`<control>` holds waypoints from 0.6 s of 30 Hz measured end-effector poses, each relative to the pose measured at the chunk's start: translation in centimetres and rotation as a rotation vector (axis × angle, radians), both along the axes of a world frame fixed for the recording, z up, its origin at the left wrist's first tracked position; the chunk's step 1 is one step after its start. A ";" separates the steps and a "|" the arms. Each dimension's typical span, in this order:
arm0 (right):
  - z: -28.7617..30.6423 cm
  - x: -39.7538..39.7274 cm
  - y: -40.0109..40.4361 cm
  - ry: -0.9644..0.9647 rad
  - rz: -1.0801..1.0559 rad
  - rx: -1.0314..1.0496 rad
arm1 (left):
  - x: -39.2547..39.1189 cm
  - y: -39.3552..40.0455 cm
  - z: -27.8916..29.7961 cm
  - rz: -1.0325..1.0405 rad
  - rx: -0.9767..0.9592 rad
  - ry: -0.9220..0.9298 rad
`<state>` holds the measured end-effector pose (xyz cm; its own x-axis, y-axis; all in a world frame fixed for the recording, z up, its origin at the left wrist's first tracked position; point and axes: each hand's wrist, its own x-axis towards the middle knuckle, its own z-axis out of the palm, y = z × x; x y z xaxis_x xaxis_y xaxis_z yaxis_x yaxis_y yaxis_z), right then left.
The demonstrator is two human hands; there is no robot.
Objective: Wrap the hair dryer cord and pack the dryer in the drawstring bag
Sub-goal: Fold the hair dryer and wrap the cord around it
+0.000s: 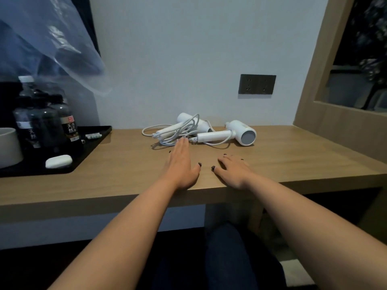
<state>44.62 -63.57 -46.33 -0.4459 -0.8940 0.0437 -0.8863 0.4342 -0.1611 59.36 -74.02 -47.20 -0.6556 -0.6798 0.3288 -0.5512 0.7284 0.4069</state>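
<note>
1. Head view: two white hair dryers lie on the wooden counter [272, 164], against the wall and below-left of the dark wall socket [257, 84]. The right dryer [240, 133] sits almost under the socket, round end facing you. The left dryer [188, 124] lies further left of the socket, buried under the cord.
2. The cord [178, 132] is a loose white tangle over and around the left dryer, with loops spilling out on the side away from the socket.
3. Your left hand [181, 164] lies flat, fingers straight and together, tips touching the near edge of the cord pile. The grip holds nothing.
4. Your right hand [232, 170] rests palm-down on the counter, fingers relaxed and spread, well short of the socket-side dryer. It holds nothing.
5. Handling, as a guess: smooth hard plastic shells, likely slick and moderately light, head-heavy. Take each by its straight cylindrical handle, not the barrel.
6. The cord looks limp, rubbery and springy, so it could snag. Free the tangled loops first, then wind.
7. No drawstring bag is visible. Crinkly clear plastic [62, 38] hangs far left of the socket.
8. A black tray [98, 143] far left of the socket holds dark bottles [52, 122] and a small white rounded case [59, 161].
</note>
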 end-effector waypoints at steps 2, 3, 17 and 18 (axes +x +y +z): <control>-0.1 -0.2 -0.1 -0.009 -0.007 -0.004 | -0.3 -0.3 0.1 0.032 0.070 -0.016; -0.2 -0.3 -0.1 -0.013 -0.013 -0.004 | -0.3 -0.4 0.2 0.053 0.115 -0.031; 0.5 -4.1 -5.6 -0.412 -0.585 -0.768 | -4.1 -4.4 0.1 0.428 -0.039 -0.032; 0.6 -4.7 -6.1 -0.471 -0.639 -0.796 | -4.7 -4.9 0.1 0.410 -0.098 -0.020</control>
<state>39.89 -69.70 -45.71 -0.9351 -0.2883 0.2063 -0.3154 0.4112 -0.8552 54.67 -78.94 -47.14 -0.3440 -0.8519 0.3948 -0.8105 0.4817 0.3333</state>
